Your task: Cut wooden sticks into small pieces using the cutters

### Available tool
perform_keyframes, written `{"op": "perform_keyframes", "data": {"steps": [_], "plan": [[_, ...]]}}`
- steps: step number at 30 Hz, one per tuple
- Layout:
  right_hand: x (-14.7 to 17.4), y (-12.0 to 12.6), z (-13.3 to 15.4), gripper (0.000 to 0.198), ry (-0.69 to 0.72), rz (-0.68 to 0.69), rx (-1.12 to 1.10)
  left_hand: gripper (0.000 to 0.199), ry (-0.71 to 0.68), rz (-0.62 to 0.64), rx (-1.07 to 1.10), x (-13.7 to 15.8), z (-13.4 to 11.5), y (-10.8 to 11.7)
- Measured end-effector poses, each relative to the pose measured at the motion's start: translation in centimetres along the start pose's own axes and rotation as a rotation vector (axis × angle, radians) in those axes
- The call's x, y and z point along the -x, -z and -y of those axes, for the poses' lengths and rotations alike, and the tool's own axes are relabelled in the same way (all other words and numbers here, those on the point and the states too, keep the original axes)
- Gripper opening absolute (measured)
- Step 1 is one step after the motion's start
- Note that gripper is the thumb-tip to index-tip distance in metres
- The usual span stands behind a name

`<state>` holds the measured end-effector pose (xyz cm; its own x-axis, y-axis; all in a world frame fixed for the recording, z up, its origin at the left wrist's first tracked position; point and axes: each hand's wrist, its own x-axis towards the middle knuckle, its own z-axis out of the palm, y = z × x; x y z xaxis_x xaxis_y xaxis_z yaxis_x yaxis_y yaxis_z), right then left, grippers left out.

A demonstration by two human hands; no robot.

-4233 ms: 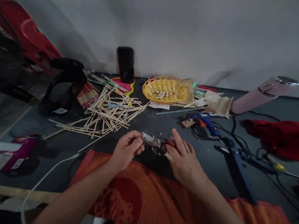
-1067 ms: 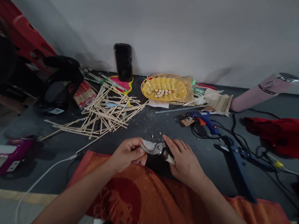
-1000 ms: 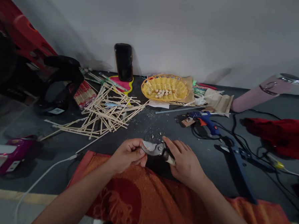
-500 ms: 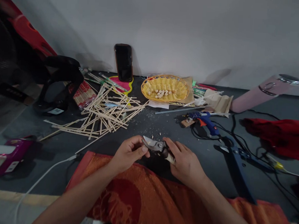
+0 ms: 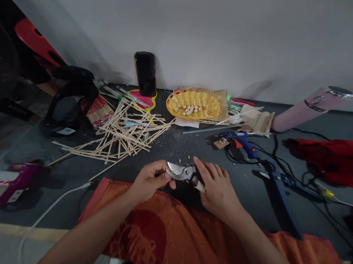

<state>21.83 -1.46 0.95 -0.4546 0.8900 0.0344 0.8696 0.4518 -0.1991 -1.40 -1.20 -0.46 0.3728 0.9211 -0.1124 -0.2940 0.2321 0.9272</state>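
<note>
My right hand (image 5: 221, 187) is closed around the pale handles of a pair of pruning shears (image 5: 187, 173). The steel jaws point left, over the dark tabletop just beyond an orange towel. At their tip is my left hand (image 5: 152, 180), thumb and fingers pinched together; whatever small thing lies between them is hidden. Two tiny cut pieces (image 5: 188, 157) lie on the table just past the shears. Farther off, a yellow wicker basket (image 5: 170, 104) holds several short pale pieces (image 5: 192, 110). A loose heap of thin wooden sticks (image 5: 120, 135) spreads to the left.
An orange towel (image 5: 209, 232) covers the near edge. To the right are a blue glue gun (image 5: 246, 145), a long dark blue tool (image 5: 282, 200), cables, a red cloth (image 5: 329, 159) and a pink bottle (image 5: 308, 109). A phone (image 5: 145, 73) leans on the wall. Another person's arm (image 5: 47, 86) shows at left.
The shears have turned a little, so more of the bright blade shows. Both my hands stay nearly in place. At far left, the other person's arm and red-patterned clothing have shifted.
</note>
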Motion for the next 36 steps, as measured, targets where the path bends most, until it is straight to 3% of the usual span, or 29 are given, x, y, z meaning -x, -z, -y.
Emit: {"op": "perform_keyframes", "data": {"steps": [4,16,26,36], "plan": [[0.09,-0.23,0.01,0.077,0.018,-0.002,-0.036,0.022,0.033,0.045,0.055,0.11,0.1,0.06],[0.06,-0.47,0.23,0.072,0.015,-0.025,-0.041,0.028,0.042,-0.001,-0.07,0.05,-0.59,-0.03],[0.24,-0.71,0.29,0.06,0.031,0.019,-0.061,0.025,0.076,0.012,0.049,0.07,-0.31,-0.17],[-0.04,-0.67,-0.08,0.064,-0.012,-0.004,-0.01,0.026,0.047,-0.148,-0.117,-0.17,-0.3,-0.63]]}}
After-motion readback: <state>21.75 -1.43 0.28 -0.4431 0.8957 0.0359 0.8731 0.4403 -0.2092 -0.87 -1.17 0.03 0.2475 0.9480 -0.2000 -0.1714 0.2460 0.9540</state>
